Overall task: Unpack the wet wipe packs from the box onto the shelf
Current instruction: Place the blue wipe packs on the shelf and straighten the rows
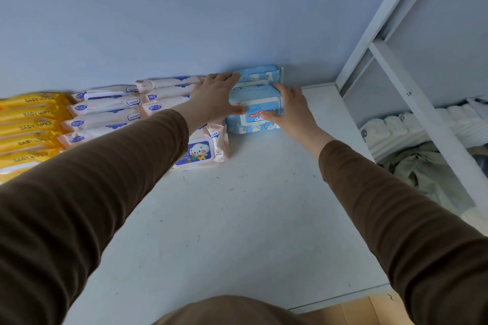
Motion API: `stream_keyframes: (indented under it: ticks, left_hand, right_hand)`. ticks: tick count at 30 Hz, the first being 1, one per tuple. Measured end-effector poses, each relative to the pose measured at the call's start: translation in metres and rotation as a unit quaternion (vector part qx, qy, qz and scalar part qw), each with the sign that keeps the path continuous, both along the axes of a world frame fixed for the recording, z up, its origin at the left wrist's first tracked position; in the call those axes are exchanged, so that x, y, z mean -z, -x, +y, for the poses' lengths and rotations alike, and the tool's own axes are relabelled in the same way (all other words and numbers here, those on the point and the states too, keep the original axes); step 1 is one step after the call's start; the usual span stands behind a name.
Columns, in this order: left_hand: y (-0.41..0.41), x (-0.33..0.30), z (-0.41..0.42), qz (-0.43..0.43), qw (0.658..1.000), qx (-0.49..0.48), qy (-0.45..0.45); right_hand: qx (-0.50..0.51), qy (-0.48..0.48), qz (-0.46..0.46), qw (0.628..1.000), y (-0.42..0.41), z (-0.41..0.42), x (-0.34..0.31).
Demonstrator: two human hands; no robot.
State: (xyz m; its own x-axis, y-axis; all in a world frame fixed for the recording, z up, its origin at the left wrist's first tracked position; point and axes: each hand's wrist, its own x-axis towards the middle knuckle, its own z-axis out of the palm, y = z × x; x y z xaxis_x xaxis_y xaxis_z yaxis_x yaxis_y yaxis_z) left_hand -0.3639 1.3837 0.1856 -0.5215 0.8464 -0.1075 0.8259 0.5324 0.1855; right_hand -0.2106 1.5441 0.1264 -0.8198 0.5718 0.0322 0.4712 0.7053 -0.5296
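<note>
Two blue wet wipe packs stand stacked against the back wall on the white shelf [237,219]. The front blue pack [253,124] leans on the rear blue pack [260,75]. My left hand [215,99] grips the blue packs from the left, fingers along the far edge and thumb on the front. My right hand [289,108] holds their right side, thumb pressed on the front label. Left of them stand rows of peach wipe packs [105,113] and yellow baby wipes packs [29,124]. One peach pack [202,150] lies flat in front. The box shows only as a cardboard edge [351,311] at the bottom.
A white shelf upright [412,92] rises at the right. Behind it lie rolled white towels [412,126] and crumpled cloth [422,166] on a lower level. The blue wall [184,21] closes the back of the shelf.
</note>
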Motion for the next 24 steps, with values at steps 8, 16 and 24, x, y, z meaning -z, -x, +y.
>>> stream_keyframes:
  ticks: [8, 16, 24]
  left_hand:
    - [-0.011, -0.004, -0.124, -0.022, 0.988, -0.094, -0.124]
    - [-0.019, 0.041, -0.187, 0.123, 0.987, -0.099, -0.020]
    - [-0.022, 0.035, -0.176, 0.116, 0.988, -0.106, -0.003]
  right_hand:
    - [-0.054, 0.027, 0.183, 0.981, -0.020, -0.083, -0.024]
    - [-0.019, 0.198, 0.047, 0.979, 0.005, -0.155, 0.018]
    - [-0.029, 0.050, 0.049, 0.997, 0.014, -0.168, 0.016]
